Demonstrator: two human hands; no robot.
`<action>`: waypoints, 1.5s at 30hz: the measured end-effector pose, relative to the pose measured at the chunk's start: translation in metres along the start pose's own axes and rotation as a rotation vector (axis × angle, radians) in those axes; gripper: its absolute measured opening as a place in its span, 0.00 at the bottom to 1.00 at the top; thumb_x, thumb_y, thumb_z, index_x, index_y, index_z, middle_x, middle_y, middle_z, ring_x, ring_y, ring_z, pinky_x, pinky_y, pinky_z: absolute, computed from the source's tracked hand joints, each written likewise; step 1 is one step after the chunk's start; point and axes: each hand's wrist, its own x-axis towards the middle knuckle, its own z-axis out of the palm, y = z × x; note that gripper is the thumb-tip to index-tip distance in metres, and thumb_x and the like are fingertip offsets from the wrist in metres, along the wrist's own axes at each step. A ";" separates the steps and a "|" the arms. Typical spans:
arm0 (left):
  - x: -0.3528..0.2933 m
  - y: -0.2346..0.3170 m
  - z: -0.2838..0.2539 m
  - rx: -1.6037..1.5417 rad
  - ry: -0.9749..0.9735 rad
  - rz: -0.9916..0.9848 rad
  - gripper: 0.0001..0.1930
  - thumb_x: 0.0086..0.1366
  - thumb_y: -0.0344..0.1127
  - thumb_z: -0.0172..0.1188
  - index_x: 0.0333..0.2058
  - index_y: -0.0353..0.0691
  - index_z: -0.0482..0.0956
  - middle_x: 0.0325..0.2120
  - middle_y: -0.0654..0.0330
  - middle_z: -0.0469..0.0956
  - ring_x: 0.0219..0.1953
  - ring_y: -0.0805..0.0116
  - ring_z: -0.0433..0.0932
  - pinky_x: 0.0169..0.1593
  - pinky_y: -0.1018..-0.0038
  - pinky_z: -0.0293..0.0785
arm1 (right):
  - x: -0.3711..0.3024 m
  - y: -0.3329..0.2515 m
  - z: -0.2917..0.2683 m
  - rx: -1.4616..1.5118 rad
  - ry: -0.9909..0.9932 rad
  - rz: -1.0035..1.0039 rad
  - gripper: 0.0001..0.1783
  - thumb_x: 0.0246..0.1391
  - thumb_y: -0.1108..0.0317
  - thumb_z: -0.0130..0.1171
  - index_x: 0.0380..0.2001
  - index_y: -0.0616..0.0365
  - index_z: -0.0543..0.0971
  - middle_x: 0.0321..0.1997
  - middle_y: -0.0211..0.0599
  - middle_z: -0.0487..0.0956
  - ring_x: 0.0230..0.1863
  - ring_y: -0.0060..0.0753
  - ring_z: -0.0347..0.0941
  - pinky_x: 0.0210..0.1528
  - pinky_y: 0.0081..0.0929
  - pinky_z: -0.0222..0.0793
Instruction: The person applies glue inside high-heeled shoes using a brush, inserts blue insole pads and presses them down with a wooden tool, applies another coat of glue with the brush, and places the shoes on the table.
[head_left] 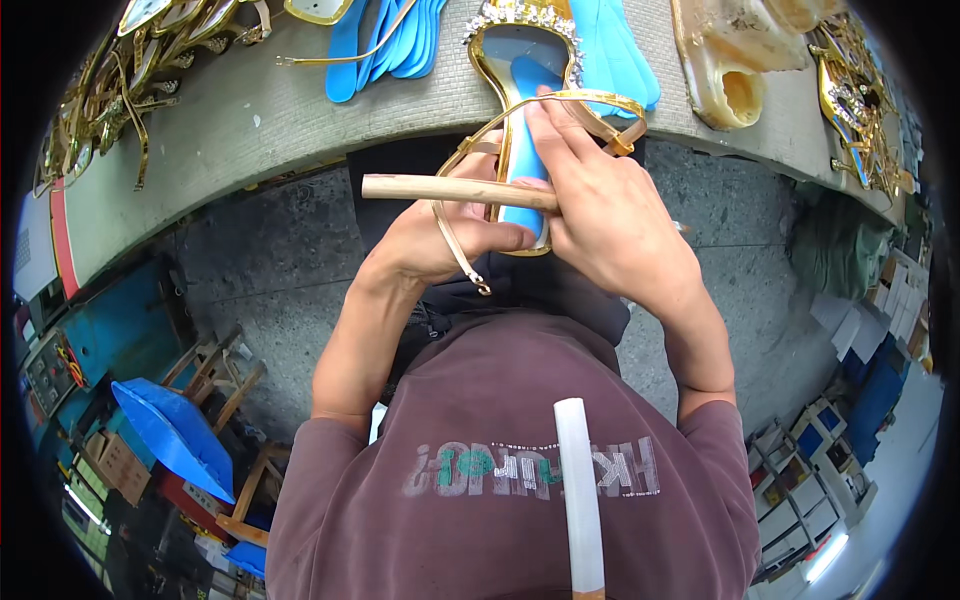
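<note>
A gold strappy sandal (478,72), its front strap set with clear stones, points away from me with its toe end over the table edge. Along its bed lies a blue insole (521,160). My left hand (440,235) is closed round the heel end, the thumb on the insole's near end. With fingers stretched together, my right hand (615,205) presses on the insole from the right. Tucked in that hand is a round wooden stick (450,190), lying across the sandal; its right end is hidden. A loose gold ankle strap (455,245) hangs over my left hand.
On the table (290,130) lie blue insoles (400,45) and more blue insoles (612,50). Gold sandals (120,80) are heaped at left, others (860,110) at right. A yellowed, stained container (740,60) stands right of centre. A white rod (578,480) shows low in view.
</note>
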 end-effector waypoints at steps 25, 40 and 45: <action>0.005 0.019 0.015 -0.184 -0.008 0.024 0.24 0.67 0.30 0.58 0.59 0.32 0.63 0.47 0.56 0.75 0.45 0.68 0.79 0.48 0.65 0.82 | -0.035 0.012 -0.064 0.703 0.088 0.060 0.23 0.57 0.69 0.50 0.54 0.67 0.74 0.60 0.56 0.74 0.32 0.31 0.77 0.34 0.26 0.71; 0.017 0.032 0.029 0.082 0.108 0.028 0.38 0.75 0.61 0.28 0.58 0.29 0.68 0.47 0.51 0.79 0.48 0.58 0.80 0.55 0.64 0.74 | -0.065 0.122 -0.103 0.655 0.762 0.491 0.12 0.62 0.69 0.57 0.34 0.70 0.82 0.26 0.41 0.82 0.22 0.25 0.76 0.26 0.19 0.71; 0.020 0.016 0.012 0.012 0.100 0.031 0.49 0.67 0.75 0.26 0.55 0.27 0.70 0.33 0.50 0.81 0.37 0.58 0.83 0.45 0.67 0.78 | -0.113 0.113 -0.141 0.680 1.152 0.135 0.10 0.61 0.72 0.57 0.33 0.71 0.82 0.26 0.44 0.82 0.24 0.29 0.80 0.27 0.24 0.78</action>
